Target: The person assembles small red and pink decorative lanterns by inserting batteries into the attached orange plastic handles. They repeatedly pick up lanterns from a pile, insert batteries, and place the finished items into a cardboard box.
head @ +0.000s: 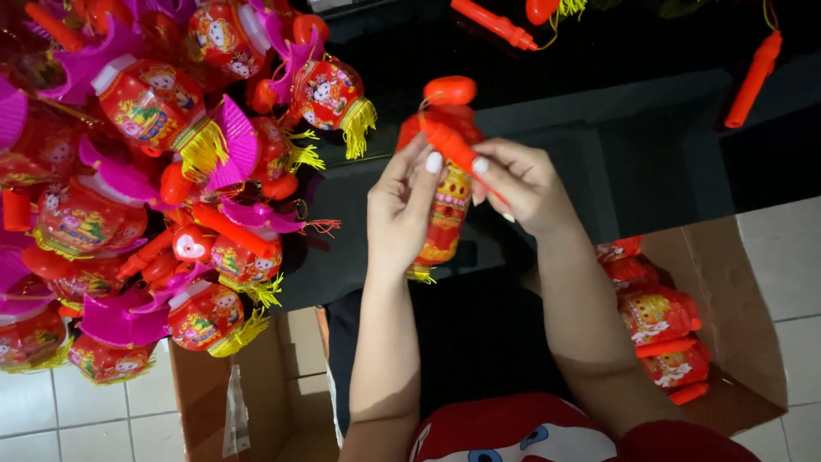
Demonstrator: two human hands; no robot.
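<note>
Two hands, left hand (400,210) and right hand (522,184), fingers gripping one red lantern (446,214), two loose orange handles (496,23)

I see pale floor tiles (791,282) at four and seven o'clock (grey grout lines) and a dark glossy tabletop (633,128) toward twelve.

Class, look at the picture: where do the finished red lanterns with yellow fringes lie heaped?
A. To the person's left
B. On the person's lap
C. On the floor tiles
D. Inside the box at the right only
A: the heap of lanterns fills the picture's left side, beside the left hand.
</note>
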